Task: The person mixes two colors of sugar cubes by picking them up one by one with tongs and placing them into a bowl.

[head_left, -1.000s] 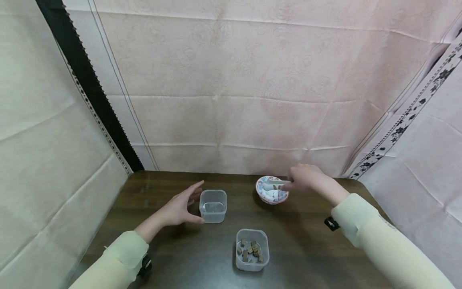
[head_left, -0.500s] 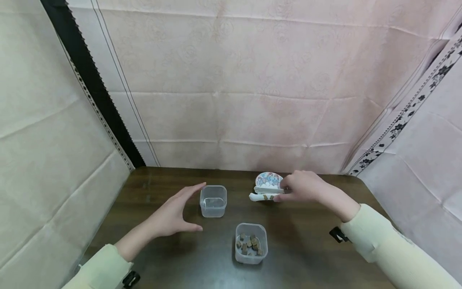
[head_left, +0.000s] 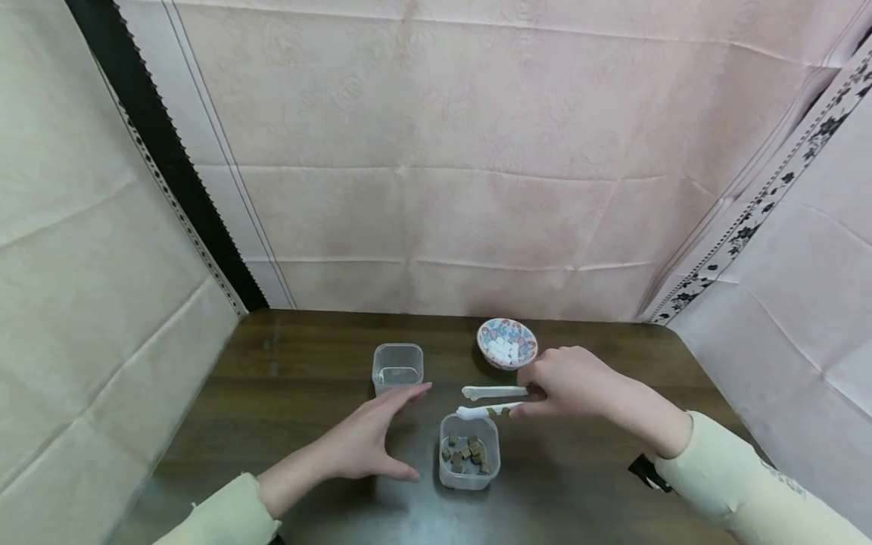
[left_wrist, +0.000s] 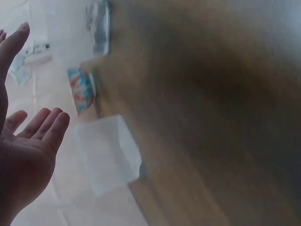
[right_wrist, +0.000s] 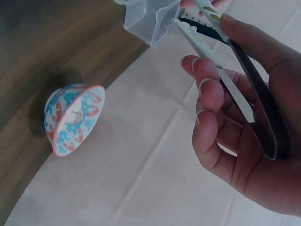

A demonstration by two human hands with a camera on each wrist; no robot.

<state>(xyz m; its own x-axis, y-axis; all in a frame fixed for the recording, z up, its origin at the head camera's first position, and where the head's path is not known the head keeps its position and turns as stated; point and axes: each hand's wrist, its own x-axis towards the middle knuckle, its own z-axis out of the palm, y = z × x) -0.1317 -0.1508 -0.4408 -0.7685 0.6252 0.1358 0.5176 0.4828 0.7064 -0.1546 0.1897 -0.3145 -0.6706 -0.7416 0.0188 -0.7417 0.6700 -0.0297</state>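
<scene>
In the head view my right hand [head_left: 575, 384] grips a pair of tongs [head_left: 493, 392] with pale arms and a dark bend. Their arms are spread apart, with no object between the tips. The lower tip lies over the back rim of a clear plastic box [head_left: 468, 478] that holds several brown cubes. My left hand [head_left: 364, 441] is spread, thumb apart from the fingers, holding nothing. It is just in front of another clear box [head_left: 398, 359] and partly hides it. Behind the tongs stands a patterned bowl [head_left: 507, 331] containing white cubes.
All the containers stand on a dark brown wooden table [head_left: 327, 333]. Pale cloth [head_left: 436, 212] hangs along the back and both sides. In the right wrist view the bowl [right_wrist: 74, 120] appears beside the right hand.
My right hand has brought the tongs from the bowl forward and left towards the brown cubes, their arms now apart. My left hand has shifted right and nearer, still spread.
</scene>
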